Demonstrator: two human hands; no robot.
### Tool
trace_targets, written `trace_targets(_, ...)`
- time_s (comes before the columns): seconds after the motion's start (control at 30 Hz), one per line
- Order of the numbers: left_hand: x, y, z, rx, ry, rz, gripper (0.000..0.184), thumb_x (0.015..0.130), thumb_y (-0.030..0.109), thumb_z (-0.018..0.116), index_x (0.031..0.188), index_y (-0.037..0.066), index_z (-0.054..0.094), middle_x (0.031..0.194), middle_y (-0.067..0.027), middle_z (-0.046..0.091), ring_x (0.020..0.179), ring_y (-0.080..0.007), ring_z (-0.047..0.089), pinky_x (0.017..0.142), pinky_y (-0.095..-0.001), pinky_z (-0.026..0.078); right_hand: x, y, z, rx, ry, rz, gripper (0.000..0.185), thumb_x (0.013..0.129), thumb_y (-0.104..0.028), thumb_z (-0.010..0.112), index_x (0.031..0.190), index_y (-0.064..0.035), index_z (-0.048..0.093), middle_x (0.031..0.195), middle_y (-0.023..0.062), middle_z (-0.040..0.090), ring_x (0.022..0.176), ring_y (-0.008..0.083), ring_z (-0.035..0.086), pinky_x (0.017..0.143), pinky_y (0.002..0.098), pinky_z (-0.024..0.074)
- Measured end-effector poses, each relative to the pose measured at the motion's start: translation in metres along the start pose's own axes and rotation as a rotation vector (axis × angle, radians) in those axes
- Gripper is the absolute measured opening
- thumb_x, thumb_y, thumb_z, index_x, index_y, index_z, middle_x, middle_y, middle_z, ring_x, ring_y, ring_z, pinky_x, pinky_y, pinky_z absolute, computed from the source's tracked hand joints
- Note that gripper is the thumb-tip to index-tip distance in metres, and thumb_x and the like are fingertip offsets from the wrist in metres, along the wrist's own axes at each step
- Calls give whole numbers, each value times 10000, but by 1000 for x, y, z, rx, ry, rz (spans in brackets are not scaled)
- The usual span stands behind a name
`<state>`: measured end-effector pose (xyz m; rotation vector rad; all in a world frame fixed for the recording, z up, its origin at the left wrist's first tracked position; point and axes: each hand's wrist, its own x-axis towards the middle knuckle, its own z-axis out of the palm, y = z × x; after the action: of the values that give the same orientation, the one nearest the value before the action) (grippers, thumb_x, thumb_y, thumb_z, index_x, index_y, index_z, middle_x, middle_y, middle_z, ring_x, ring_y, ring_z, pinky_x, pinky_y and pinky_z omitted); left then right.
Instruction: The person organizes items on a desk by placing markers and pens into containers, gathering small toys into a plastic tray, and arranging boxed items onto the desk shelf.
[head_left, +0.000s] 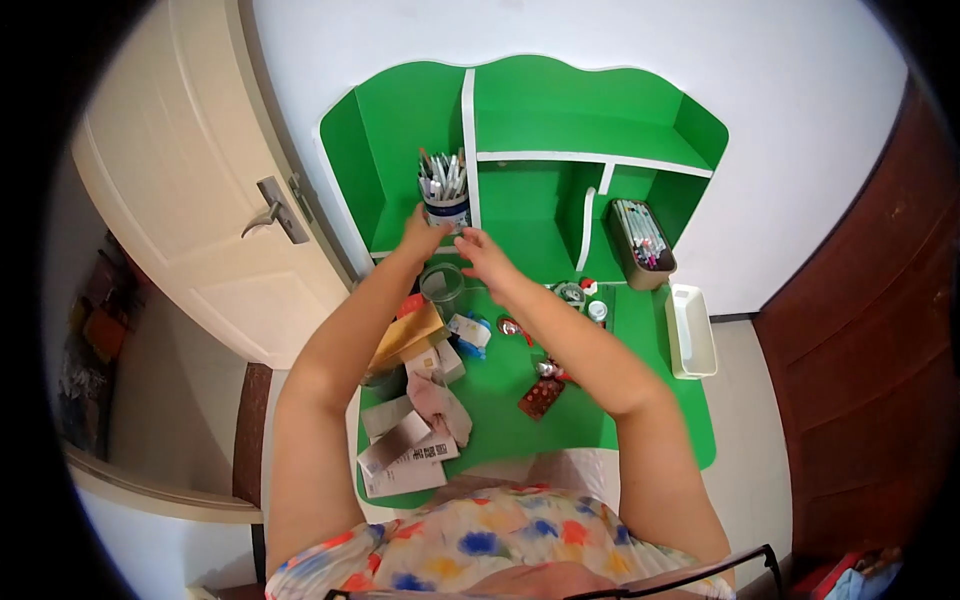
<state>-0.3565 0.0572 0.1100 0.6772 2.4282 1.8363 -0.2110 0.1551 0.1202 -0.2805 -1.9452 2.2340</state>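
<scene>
A pen holder (pixel 449 214), white and dark blue and packed with pens, stands upright in the left compartment of the green desk shelf. My left hand (pixel 426 234) grips its lower left side. Just below and to the right of it, my right hand (pixel 482 258) has its fingers apart and holds nothing. Under my hands sits a clear round container (pixel 442 284) on the desk, close to my left forearm.
Boxes, including a white carton (pixel 410 472), and a pink cloth (pixel 438 405) crowd the desk's left side. A brown pen box (pixel 640 245) stands in the right compartment, with a white bin (pixel 692 332) at the right edge. Small items, including a dark red patterned piece (pixel 541 398), lie mid-desk.
</scene>
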Motion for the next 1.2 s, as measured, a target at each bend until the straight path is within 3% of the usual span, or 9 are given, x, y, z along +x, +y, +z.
trace_targets(0.13, -47, 44, -7, 70, 38, 179, 639, 722, 226, 758, 1278, 29, 513, 1227, -184, 518, 1143, -277, 502, 960, -370, 417, -48, 2, -23, -60, -16, -77, 424, 944, -299, 562, 1282, -61, 470, 1238, 85, 519, 1055, 183, 525, 817, 316, 462)
trace_targets(0.3, -160, 100, 11, -213, -273, 100, 422, 790, 162, 703, 1185, 99, 570, 1168, -98, 501, 1164, -217, 446, 979, -343, 385, -145, 26, -79, -103, -44, -93, 318, 963, -261, 544, 1206, -57, 522, 1067, 29, 573, 824, 117, 561, 698, 249, 472)
trace_targets(0.4, -237, 110, 41, -306, -503, -57, 367, 819, 177, 689, 1166, 133, 579, 1171, -71, 485, 1163, -211, 444, 1001, -339, 361, -200, 50, -127, -172, 74, -160, 290, 944, -215, 576, 1180, -53, 529, 1014, 23, 571, 740, 108, 551, 646, 261, 469)
trace_targets(0.47, -269, 92, 68, -220, -617, 138, 332, 858, 111, 657, 1177, 115, 563, 1135, -36, 511, 1126, -154, 451, 973, -294, 369, -237, 46, -159, -418, 238, -206, 300, 896, -169, 635, 1151, -46, 536, 1012, 70, 583, 710, 138, 559, 639, 287, 477)
trace_targets(0.53, -294, 63, 95, -259, -710, 55, 358, 845, 166, 673, 1183, 115, 564, 1201, -73, 490, 1191, -209, 430, 1014, -338, 339, -278, 27, -180, -993, 520, -208, 368, 849, -142, 668, 1173, -50, 519, 1077, 121, 577, 775, 242, 614, 663, 335, 507)
trace_targets(0.63, -322, 50, 116, -356, -780, -85, 354, 855, 154, 666, 1189, 104, 557, 1239, -68, 495, 1221, -198, 423, 1016, -348, 340, -308, 49, -220, -1183, 775, -344, 442, 830, -119, 667, 1225, -60, 479, 1165, 147, 541, 919, 353, 607, 715, 403, 525)
trace_targets(0.8, -352, 41, 116, -406, -709, -381, 367, 851, 188, 670, 1193, 112, 559, 1298, -91, 496, 1286, -226, 395, 1027, -364, 324, -330, 75, -239, -1130, 802, -229, 416, 827, -73, 656, 1209, -37, 498, 1155, 148, 534, 924, 359, 602, 732, 405, 521)
trace_targets(1.0, -359, -6, 99, -517, -504, -306, 348, 870, 138, 638, 1194, 68, 534, 1286, -68, 502, 1254, -209, 413, 1050, -364, 316, -336, 93, -247, -1014, 869, -354, 205, 833, 7, 636, 1034, 11, 595, 1019, 136, 551, 763, 263, 604, 696, 347, 512)
trace_targets(1.2, -368, 0, 70, -389, -380, -135, 651, 807, 148, 723, 1357, 85, 380, 1347, -88, 465, 1285, -232, 412, 1058, -412, 327, -352, 59, -202, -864, 753, -554, 156, 808, -5, 685, 911, 5, 569, 940, 114, 543, 792, 237, 589, 665, 330, 491)
